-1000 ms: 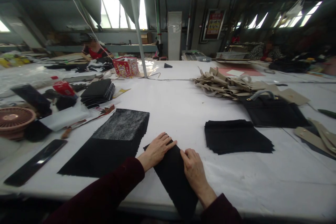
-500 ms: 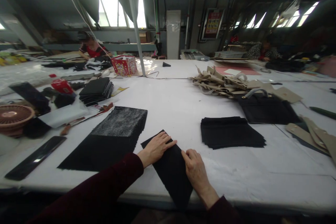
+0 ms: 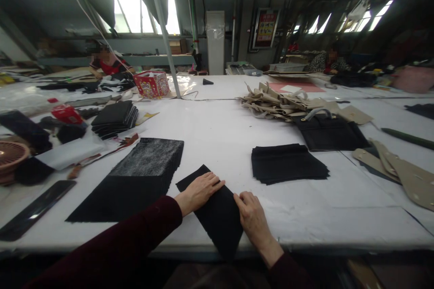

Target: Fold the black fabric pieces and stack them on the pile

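A folded piece of black fabric (image 3: 220, 223) lies at a slant across the table's front edge, its near end hanging over. My left hand (image 3: 200, 189) rests flat on its upper part, fingers stretched toward the right edge. With curled fingers, my right hand (image 3: 252, 216) has the fabric's right edge between thumb and forefinger; the fingertips are partly hidden. To the left is a fanned stack of black fabric pieces (image 3: 115, 196) with a grey speckled patch on its far half. Another stack of folded black pieces (image 3: 288, 165) lies to the right.
A phone (image 3: 37, 210) and a pink-brown fan (image 3: 11, 158) are at left. Farther back stand dark folded pieces (image 3: 113, 117) and a red box (image 3: 152, 84) beside a metal pole (image 3: 164, 36). Beige strips (image 3: 271, 101) and a black handbag (image 3: 330, 133) lie at right. Two people sit across the tables.
The view has turned slightly right, so things appear farther left. My left hand has slid a little toward me on the fabric, uncovering its far corner. My right hand keeps its hold.
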`<action>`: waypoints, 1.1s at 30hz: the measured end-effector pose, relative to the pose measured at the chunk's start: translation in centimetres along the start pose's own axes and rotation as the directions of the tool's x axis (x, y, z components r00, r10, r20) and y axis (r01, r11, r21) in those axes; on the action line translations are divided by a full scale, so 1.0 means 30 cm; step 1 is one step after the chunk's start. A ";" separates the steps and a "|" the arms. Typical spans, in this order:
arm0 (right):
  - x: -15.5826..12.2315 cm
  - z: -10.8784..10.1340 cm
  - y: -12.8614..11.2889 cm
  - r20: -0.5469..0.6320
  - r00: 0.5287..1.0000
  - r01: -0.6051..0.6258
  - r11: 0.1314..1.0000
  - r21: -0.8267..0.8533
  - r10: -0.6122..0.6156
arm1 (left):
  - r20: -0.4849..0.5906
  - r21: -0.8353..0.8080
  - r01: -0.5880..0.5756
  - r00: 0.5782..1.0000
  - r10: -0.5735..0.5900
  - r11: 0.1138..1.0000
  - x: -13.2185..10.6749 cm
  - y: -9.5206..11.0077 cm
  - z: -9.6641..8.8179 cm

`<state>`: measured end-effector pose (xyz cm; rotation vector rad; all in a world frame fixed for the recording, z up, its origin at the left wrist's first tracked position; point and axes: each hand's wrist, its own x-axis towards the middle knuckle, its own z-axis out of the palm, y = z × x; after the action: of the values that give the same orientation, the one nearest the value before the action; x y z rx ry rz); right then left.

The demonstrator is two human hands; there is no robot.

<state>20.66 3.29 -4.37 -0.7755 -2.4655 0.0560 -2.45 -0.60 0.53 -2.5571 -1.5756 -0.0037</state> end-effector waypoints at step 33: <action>-0.076 -0.092 0.017 0.086 0.995 -0.043 0.999 -0.007 0.043 | 0.110 0.123 -0.074 0.992 0.061 0.990 0.050 0.111 -0.034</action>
<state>23.91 2.15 -3.23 -0.8446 -2.5306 0.1014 1.25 -0.87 1.28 -2.5476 -1.4707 0.2362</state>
